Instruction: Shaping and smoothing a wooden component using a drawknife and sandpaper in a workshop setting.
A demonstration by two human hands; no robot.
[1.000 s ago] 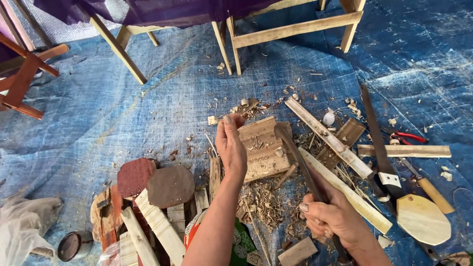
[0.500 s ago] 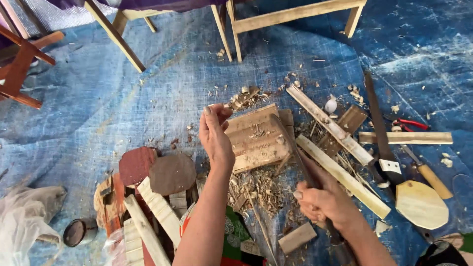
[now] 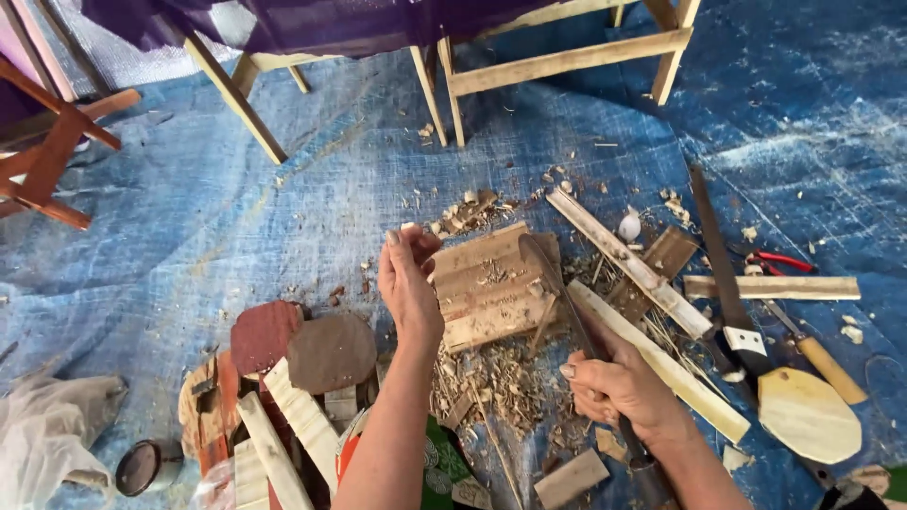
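My left hand (image 3: 408, 288) is raised at the left edge of a scarred wooden chopping block (image 3: 491, 293). Its fingertips are pinched on a small pale sliver of wood (image 3: 408, 229). My right hand (image 3: 619, 387) is closed around the handle of a dark-bladed knife (image 3: 557, 293). The blade slants up and to the left across the block. Wood chips and shavings (image 3: 501, 378) lie heaped on the blue tarp (image 3: 236, 227) between my two forearms.
Split pale slats (image 3: 628, 260) (image 3: 661, 368) lie right of the block. Further right are a long dark saw (image 3: 720, 264), red-handled pliers (image 3: 782, 261) and a paddle-shaped board (image 3: 809, 416). Brown discs (image 3: 331, 351), cut boards and a tin (image 3: 146, 465) sit lower left. Wooden frame legs (image 3: 557, 68) stand behind.
My left hand has drifted a little to the left, from over the block to its left edge, still pinching the sliver. My right hand keeps its grip on the knife.
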